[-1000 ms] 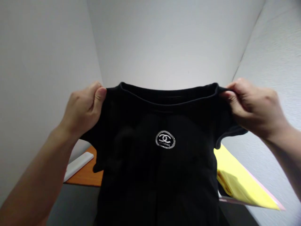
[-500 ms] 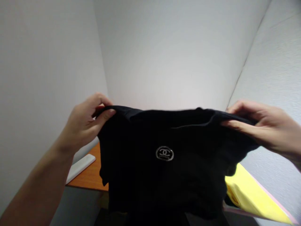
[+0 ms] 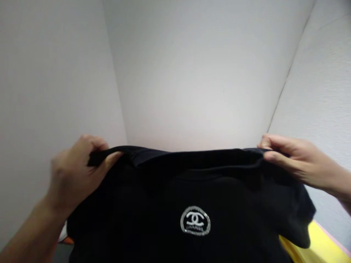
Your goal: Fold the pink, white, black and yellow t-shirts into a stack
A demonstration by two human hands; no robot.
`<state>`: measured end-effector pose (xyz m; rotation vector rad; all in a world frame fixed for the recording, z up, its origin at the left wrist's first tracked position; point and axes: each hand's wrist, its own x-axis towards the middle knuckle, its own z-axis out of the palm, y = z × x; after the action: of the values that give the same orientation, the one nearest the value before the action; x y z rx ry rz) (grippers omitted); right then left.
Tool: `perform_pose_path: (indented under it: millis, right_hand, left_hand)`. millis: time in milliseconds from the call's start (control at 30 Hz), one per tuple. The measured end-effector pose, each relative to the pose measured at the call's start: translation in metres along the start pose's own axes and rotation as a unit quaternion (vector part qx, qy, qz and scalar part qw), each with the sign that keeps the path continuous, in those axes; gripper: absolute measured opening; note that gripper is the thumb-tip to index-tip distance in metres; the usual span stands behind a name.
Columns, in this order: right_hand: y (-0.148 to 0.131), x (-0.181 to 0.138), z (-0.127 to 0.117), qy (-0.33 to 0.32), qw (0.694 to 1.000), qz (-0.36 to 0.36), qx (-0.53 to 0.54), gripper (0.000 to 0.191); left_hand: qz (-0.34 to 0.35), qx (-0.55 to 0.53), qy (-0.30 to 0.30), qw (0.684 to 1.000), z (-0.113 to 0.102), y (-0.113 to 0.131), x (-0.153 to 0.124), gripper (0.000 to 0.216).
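Observation:
A black T-shirt (image 3: 153, 204) hangs between my two hands, its front facing me. On its chest is a round silver-edged emblem (image 3: 195, 221) with white interlocked letters and the word CHANEL. My left hand (image 3: 79, 168) pinches the shirt's shoulder, thumb on the near side and fingers behind. At the other shoulder my right hand (image 3: 293, 157) grips the cloth in the same way. The neckline is stretched between them and gapes slightly. The lower part of the shirt runs out of view at the bottom.
Pale walls (image 3: 192, 73) meet in corners behind the shirt. Yellow cloth (image 3: 323, 241) with a pink edge beside it shows at the lower right, partly covered by the shirt. A sliver of orange-brown surface (image 3: 67, 240) is visible at the lower left.
Both hands and the shirt sit lower in view, and the shirt looks larger and closer. It now hides most of the wooden table. My left hand has shifted left; both grips hold.

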<state>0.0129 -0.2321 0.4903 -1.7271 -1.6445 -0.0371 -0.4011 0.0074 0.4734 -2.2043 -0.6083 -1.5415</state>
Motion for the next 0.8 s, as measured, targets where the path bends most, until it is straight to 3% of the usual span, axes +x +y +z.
perform_pose_path:
  millis: [67,200,300,400,500,600,700,800]
  right_hand:
    - [0.031,0.035,0.021,0.016,0.996,-0.029,-0.082,0.049]
    - [0.104,0.12,0.084,-0.015,0.975,-0.041,-0.217,0.043]
    - [0.148,0.171,0.145,-0.013,0.947,0.027,-0.321,0.035]
    - [0.174,0.184,0.21,-0.011,0.926,0.083,-0.367,0.032]
    - [0.189,0.163,0.267,-0.045,0.925,0.108,-0.362,0.026]
    - [0.205,0.13,0.309,-0.085,0.922,0.143,-0.35,0.027]
    - [0.224,0.106,0.335,-0.116,0.915,0.18,-0.341,0.041]
    - [0.244,0.098,0.346,-0.143,0.913,0.21,-0.32,0.059]
  left_hand:
    - [0.012,0.077,-0.036,0.996,0.045,-0.003,-0.001,0.027]
    - [-0.005,0.131,-0.192,0.973,0.162,-0.028,0.013,0.035]
    - [-0.029,0.122,-0.302,0.945,0.253,-0.042,0.014,0.032]
    - [-0.042,0.108,-0.381,0.917,0.321,-0.037,-0.02,0.024]
    - [-0.044,0.078,-0.439,0.894,0.359,-0.023,-0.078,0.023]
    - [-0.059,0.049,-0.481,0.873,0.376,-0.017,-0.134,0.033]
    - [-0.08,0.028,-0.507,0.858,0.386,-0.021,-0.169,0.046]
    - [-0.095,0.009,-0.525,0.846,0.397,-0.03,-0.183,0.058]
